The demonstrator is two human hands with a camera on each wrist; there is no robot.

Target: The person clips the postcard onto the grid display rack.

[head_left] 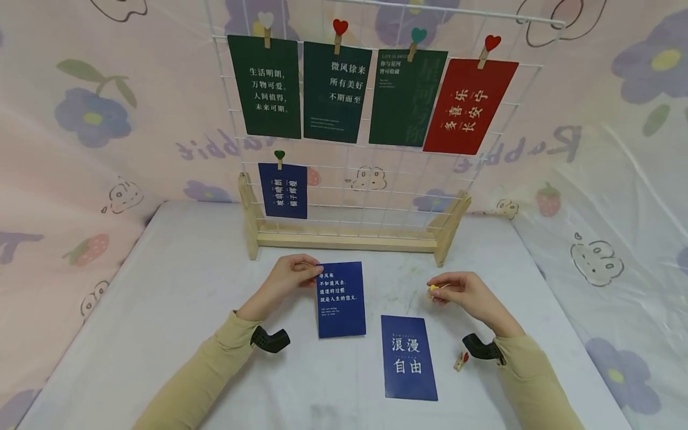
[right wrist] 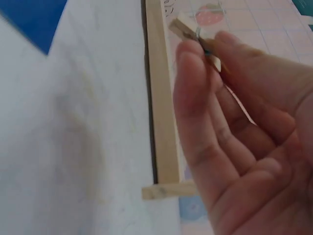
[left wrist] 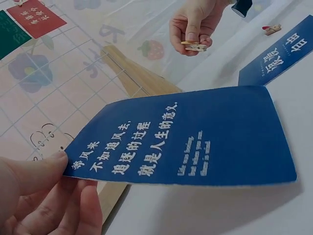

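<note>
My left hand [head_left: 287,279] pinches a blue card [head_left: 341,307] with white lettering by its upper left corner. In the left wrist view the thumb lies on top of that card [left wrist: 195,142] and it is held off the table. To the right, my right hand [head_left: 466,294] pinches a small wooden clothespin [right wrist: 188,29] between thumb and forefinger; a yellow piece shows on it in the head view. Between the hands and nearer me, a second blue card [head_left: 409,379] lies flat. Beside it rests a clothespin with a red heart [head_left: 460,361].
Behind the hands stands a white wire grid [head_left: 344,206] on a wooden base [head_left: 346,241]. Heart clothespins hold green cards [head_left: 263,122], a red card [head_left: 457,134] and a small blue card [head_left: 271,206] on it. Patterned cloth [head_left: 80,173] hangs around the white table [head_left: 204,239].
</note>
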